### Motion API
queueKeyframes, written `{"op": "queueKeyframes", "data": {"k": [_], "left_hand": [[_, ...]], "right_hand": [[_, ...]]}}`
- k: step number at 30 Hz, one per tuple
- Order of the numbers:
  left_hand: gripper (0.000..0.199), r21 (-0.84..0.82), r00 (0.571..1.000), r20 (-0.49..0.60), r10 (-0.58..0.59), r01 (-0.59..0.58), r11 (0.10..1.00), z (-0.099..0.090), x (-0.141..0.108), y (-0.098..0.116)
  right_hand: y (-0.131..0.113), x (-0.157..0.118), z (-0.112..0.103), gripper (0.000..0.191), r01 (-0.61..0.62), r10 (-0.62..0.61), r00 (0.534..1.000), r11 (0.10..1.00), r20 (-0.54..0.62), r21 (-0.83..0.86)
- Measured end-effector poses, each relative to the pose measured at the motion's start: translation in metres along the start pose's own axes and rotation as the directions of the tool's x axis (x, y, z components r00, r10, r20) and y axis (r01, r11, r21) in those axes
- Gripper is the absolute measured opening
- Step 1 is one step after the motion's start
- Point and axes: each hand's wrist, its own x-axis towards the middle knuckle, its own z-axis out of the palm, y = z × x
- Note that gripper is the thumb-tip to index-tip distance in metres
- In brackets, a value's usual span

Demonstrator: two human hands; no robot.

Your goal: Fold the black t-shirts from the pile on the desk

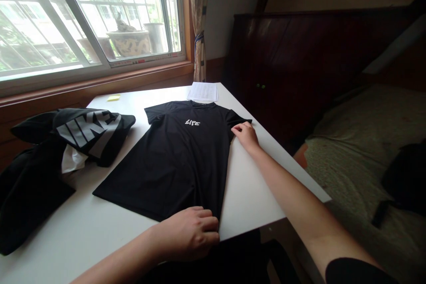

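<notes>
Lying on the white table (pixel 253 195): one black T-shirt (pixel 186 155), seemingly light, soft, unbreakable; best held at sleeve (pixel 236 116) and hem corner (pixel 214 206). Long axis: near edge to far, collar toward papers (pixel 203 92). Right hand (pixel 244 136): pinched together on sleeve edge. Left hand (pixel 193 233): curled over hem corner, grip hidden.

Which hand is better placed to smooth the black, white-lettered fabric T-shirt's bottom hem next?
Probably the left hand: it is at the bottom hem, by its right corner, while the right hand is farther up, by the short black sleeve.
</notes>
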Motion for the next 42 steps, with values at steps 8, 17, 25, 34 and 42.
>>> {"op": "queueKeyframes", "data": {"k": [8, 17, 25, 34, 42], "left_hand": [[0.011, 0.010, 0.999, 0.013, -0.032, 0.032, 0.999, -0.011, -0.005, 0.006], [0.011, -0.145, 1.000, 0.025, -0.007, 0.010, 0.989, -0.003, -0.007, -0.001], [0.010, -0.193, 0.998, 0.058, 0.004, 0.008, 0.981, 0.000, 0.003, -0.005], [0.025, -0.167, 0.997, -0.073, -0.020, 0.007, 0.986, -0.026, 0.047, -0.034], [0.068, 0.303, 0.923, -0.187, -0.337, 0.381, 0.874, 0.023, 0.087, -0.074]], "right_hand": [[-0.002, -0.002, -0.003, 0.012, 0.014, 0.003, 0.991, 0.992, 0.133, -0.123], [0.010, 0.016, -0.004, 0.015, -0.006, 0.011, 0.986, 0.999, 0.169, -0.033], [0.027, 0.011, -0.003, 0.013, 0.089, -0.100, 0.986, 0.992, 0.135, 0.090], [0.040, 0.011, 0.002, 0.014, 0.076, -0.091, 0.992, 0.984, 0.088, 0.158], [0.041, 0.015, -0.001, 0.015, 0.061, -0.077, 0.989, 0.990, 0.126, 0.130]]}}
